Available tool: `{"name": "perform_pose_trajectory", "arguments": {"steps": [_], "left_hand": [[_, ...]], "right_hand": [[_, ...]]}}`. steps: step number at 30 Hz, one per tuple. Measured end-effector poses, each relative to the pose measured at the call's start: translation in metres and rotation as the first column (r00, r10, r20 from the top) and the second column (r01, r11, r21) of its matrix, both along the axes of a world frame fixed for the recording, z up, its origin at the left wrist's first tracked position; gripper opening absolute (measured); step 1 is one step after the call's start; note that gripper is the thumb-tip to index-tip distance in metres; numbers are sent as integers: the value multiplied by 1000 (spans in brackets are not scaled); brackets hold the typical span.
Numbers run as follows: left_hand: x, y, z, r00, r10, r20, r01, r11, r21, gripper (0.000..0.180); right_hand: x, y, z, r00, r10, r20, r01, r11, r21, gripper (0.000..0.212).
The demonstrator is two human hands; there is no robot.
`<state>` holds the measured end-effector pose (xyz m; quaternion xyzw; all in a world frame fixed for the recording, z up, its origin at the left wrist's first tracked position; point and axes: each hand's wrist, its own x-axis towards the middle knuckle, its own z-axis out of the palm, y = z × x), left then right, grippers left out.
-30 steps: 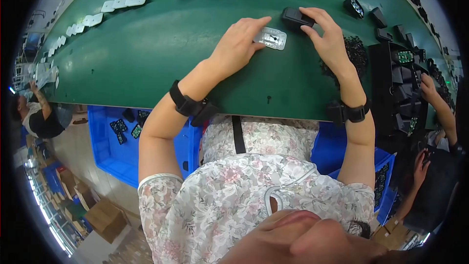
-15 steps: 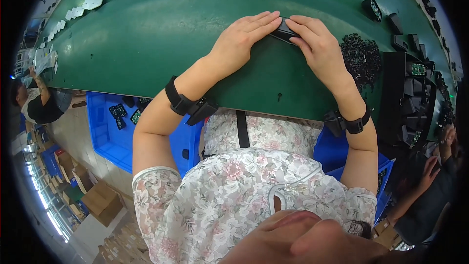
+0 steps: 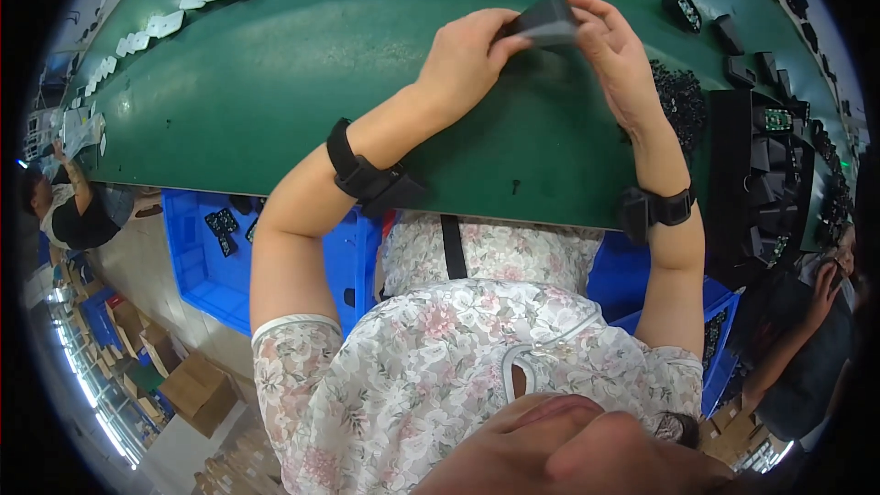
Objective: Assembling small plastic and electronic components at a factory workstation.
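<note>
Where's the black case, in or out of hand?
In hand: the left hand holds the case at one end, the right hand at the other.

Black, boxy plastic housing [image 3: 546,20], roughly wedge-shaped outline, flat sides. Held between both hands: left end in the fingers of the left hand [image 3: 466,62], right end in those of the right hand [image 3: 620,53]. Pose tilted; side toward the wearer catches light, looks greyer, upper part darker. Positioned over green tabletop [image 3: 321,101]; clearance hard to judge. Blurred, so fine surface detail unreadable.
</note>
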<state>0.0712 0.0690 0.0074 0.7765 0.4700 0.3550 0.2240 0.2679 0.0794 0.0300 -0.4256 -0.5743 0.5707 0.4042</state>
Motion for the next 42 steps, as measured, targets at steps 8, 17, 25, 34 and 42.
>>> {"name": "perform_pose_trajectory", "arguments": {"steps": [8,17,25,34,42], "left_hand": [[19,31,7,845,190,501,88,873,-480,34],[-28,-80,127,489,-366,792,418,895,156,17],[-14,-87,117,562,-390,729,464,878,112,15],[10,-54,60,449,-530,719,810,582,-76,17],[-30,-17,14,838,-469,279,537,802,-262,16]], "right_hand": [[-1,58,15,983,-181,21,171,958,230,32],[30,151,-12,872,177,456,-219,975,41,25],[51,111,17,842,-193,504,25,947,320,28],[158,-197,110,415,-802,429,433,589,682,24],[96,-344,-89,339,-621,707,934,310,-176,19]]}}
